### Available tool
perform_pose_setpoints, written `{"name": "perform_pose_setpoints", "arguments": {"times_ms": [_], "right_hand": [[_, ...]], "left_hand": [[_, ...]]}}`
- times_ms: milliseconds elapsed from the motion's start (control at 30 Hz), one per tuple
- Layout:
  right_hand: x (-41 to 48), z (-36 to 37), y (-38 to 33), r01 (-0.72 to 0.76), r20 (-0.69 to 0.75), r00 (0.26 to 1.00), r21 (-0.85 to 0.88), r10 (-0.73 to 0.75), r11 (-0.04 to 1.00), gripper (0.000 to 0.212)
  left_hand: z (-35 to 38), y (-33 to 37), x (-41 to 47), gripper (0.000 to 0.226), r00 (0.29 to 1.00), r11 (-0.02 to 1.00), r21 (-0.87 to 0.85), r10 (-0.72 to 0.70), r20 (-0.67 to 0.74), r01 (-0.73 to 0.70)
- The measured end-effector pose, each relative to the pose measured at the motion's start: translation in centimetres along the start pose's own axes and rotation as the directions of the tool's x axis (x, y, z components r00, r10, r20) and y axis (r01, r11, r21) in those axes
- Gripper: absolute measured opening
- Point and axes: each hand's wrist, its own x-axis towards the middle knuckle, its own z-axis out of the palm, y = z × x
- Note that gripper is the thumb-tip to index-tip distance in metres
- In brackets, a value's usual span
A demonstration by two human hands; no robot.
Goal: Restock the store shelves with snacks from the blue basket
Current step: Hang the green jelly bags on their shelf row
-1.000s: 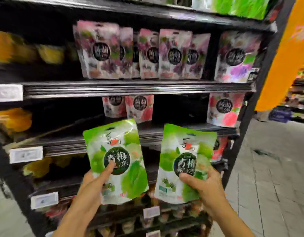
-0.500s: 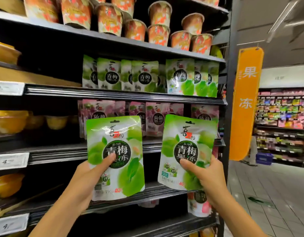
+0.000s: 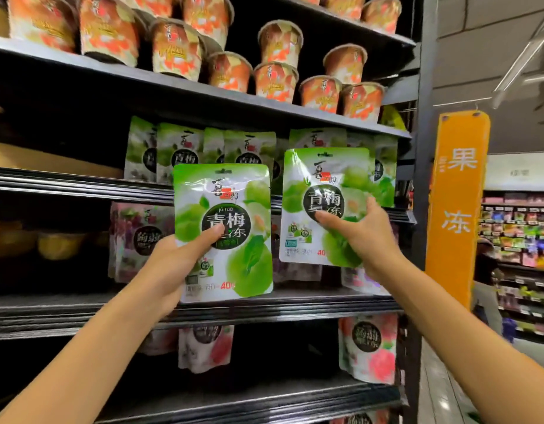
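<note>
Both hands grasping green plum jelly pouches, left hand (image 3: 166, 264) one (image 3: 223, 231), right hand (image 3: 365, 237) another (image 3: 322, 185) (mid-restock); next they probably slot into the matching green row (image 3: 185, 148).

Both bare forearms extended forward and upward from the lower corners of the view. The left hand (image 3: 169, 264) was closed in a pinch, thumb pressed across the front of a green pouch (image 3: 224, 231). The right hand (image 3: 364, 237), raised higher, gripped a second green pouch (image 3: 322, 191) likewise, thumb in front, fingers behind.
</note>
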Motion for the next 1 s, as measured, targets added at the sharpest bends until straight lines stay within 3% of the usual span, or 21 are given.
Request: {"name": "perform_pose_setpoints", "arguments": {"times_ms": [67, 167, 333, 467, 600, 1000], "right_hand": [[2.2, -0.2, -0.5, 0.022, 0.027, 0.999, -0.005, -0.022, 1.0, 0.123], [4.8, -0.4, -1.3, 0.019, 0.064, 0.998, 0.016, -0.02, 1.0, 0.125], [8.0, -0.4, -1.1, -0.034, 0.101, 0.995, 0.121, 0.021, 0.992, 0.085], [9.5, 0.2, -1.0, -0.121, 0.175, 0.98, 0.163, 0.092, 0.979, 0.078], [10.2, 1.1, -1.1, -0.177, 0.215, 0.969, 0.242, 0.125, 0.954, 0.044], [12.8, 4.0, -4.7, -0.172, 0.156, 0.978, 0.226, 0.139, 0.959, 0.034]], "left_hand": [[1.3, 0.1, 1.3, 0.033, 1.0, 1.0, 0.006, -0.004, -0.012, 0.004], [3.0, 0.4, 2.8, 0.036, 1.0, 1.0, 0.023, 0.0, -0.025, 0.0], [4.8, 1.1, 3.9, 0.039, 0.997, 0.998, 0.022, 0.052, -0.061, -0.051], [4.6, 1.4, 4.3, 0.057, 0.995, 0.997, 0.069, 0.053, -0.084, -0.047], [3.6, 2.0, 4.3, 0.074, 0.996, 0.991, 0.133, 0.04, -0.08, -0.029], [1.7, 2.2, 3.6, 0.066, 0.997, 0.991, 0.131, 0.03, -0.065, -0.022]]}}
